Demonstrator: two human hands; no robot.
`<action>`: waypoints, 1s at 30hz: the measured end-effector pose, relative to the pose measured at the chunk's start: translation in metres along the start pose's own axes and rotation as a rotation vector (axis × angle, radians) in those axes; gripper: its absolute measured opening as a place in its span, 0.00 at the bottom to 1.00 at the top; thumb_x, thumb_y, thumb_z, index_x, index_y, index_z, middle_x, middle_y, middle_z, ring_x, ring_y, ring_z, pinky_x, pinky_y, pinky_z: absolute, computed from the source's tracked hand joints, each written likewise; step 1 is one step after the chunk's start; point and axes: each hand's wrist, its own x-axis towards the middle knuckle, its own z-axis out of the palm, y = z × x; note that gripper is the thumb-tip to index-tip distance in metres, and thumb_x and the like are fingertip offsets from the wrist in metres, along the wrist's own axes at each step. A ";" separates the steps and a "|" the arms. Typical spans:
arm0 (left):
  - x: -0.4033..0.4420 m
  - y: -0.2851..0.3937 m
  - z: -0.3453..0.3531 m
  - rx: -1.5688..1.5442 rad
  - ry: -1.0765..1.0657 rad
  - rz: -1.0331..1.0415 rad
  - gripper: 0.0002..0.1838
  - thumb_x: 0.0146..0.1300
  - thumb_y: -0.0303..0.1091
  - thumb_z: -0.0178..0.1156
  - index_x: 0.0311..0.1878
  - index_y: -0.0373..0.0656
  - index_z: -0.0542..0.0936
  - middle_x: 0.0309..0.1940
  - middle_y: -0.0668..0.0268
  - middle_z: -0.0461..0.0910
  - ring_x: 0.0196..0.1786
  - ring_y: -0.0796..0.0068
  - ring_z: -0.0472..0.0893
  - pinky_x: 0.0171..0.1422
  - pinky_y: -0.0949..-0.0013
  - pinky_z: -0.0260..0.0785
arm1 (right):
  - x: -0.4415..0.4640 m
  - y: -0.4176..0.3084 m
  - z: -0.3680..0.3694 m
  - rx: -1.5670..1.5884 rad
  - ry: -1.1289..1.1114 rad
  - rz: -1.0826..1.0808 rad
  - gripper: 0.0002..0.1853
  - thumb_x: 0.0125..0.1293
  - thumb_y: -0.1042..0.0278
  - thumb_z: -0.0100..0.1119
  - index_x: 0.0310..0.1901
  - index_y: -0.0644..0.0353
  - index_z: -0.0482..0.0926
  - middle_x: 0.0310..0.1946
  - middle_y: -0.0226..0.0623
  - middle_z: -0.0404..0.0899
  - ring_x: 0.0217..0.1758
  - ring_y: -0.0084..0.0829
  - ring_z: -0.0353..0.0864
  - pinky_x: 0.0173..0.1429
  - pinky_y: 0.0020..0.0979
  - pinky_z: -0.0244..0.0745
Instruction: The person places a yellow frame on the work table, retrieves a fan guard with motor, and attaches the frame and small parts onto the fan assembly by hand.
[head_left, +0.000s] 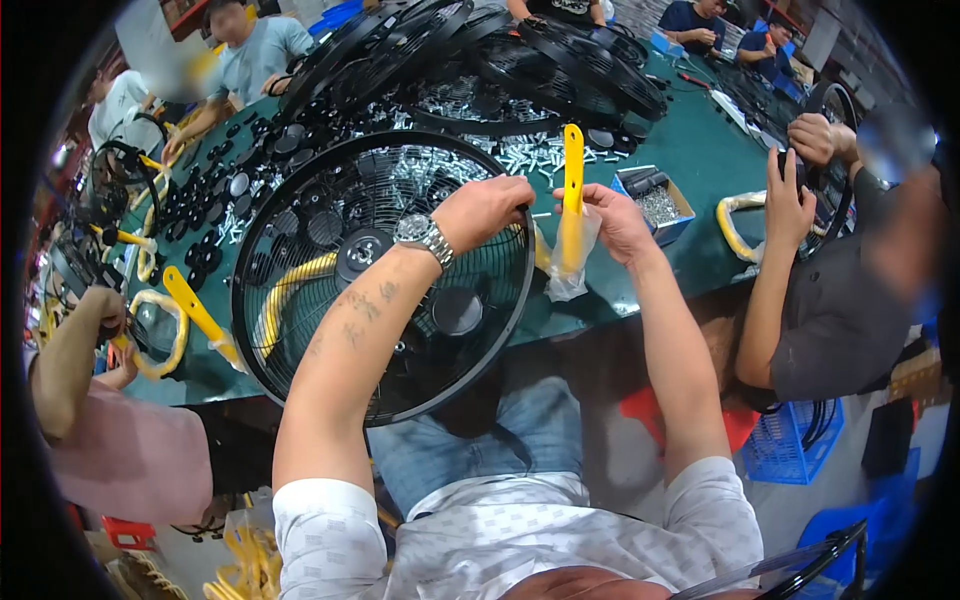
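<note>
A round black fan guard (330,170) stands tilted at the table's near edge, its wire grille facing me. My left hand (483,213), with a metal watch on the wrist, is closed around the guard's right rim. Just right of that rim, my right hand (617,222) pinches a flat yellow metal bracket (573,165) with holes, held upright. Clear plastic wrap (575,270) covers its lower part. A curved yellow tube (285,290) shows through the grille; whether it joins the bracket is hidden.
Loose screws (520,155) and black round caps (290,145) cover the green table (690,150). More fan guards (430,50) are piled at the back. A box of screws (657,205) sits to the right. Co-workers are close on both sides; a blue crate (795,445) is on the floor.
</note>
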 end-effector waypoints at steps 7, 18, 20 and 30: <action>-0.002 -0.007 0.004 0.025 0.022 0.004 0.11 0.56 0.28 0.62 0.41 0.42 0.73 0.38 0.63 0.76 0.45 0.59 0.79 0.45 0.61 0.74 | -0.001 0.010 0.021 0.217 -0.064 -0.036 0.19 0.69 0.72 0.54 0.60 0.64 0.71 0.53 0.38 0.77 0.49 0.27 0.80 0.57 0.26 0.75; -0.002 -0.008 0.005 0.015 0.007 -0.010 0.11 0.55 0.27 0.63 0.41 0.42 0.73 0.38 0.63 0.76 0.46 0.60 0.79 0.47 0.61 0.74 | -0.006 -0.002 0.028 -0.392 -0.108 -0.202 0.19 0.60 0.75 0.66 0.55 0.62 0.78 0.46 0.33 0.81 0.47 0.24 0.79 0.55 0.27 0.74; -0.002 -0.008 0.006 0.024 0.016 0.001 0.11 0.56 0.27 0.62 0.42 0.42 0.73 0.38 0.63 0.76 0.45 0.60 0.79 0.46 0.62 0.74 | -0.006 -0.008 0.026 -0.493 -0.117 -0.213 0.18 0.60 0.73 0.67 0.53 0.63 0.78 0.45 0.33 0.82 0.45 0.24 0.80 0.54 0.27 0.75; -0.002 -0.005 0.004 -0.010 0.051 -0.037 0.11 0.56 0.27 0.63 0.42 0.42 0.73 0.38 0.62 0.78 0.44 0.58 0.80 0.45 0.61 0.74 | 0.010 -0.005 0.036 -0.257 -0.151 0.041 0.18 0.62 0.66 0.67 0.48 0.69 0.77 0.33 0.34 0.82 0.34 0.23 0.83 0.40 0.27 0.79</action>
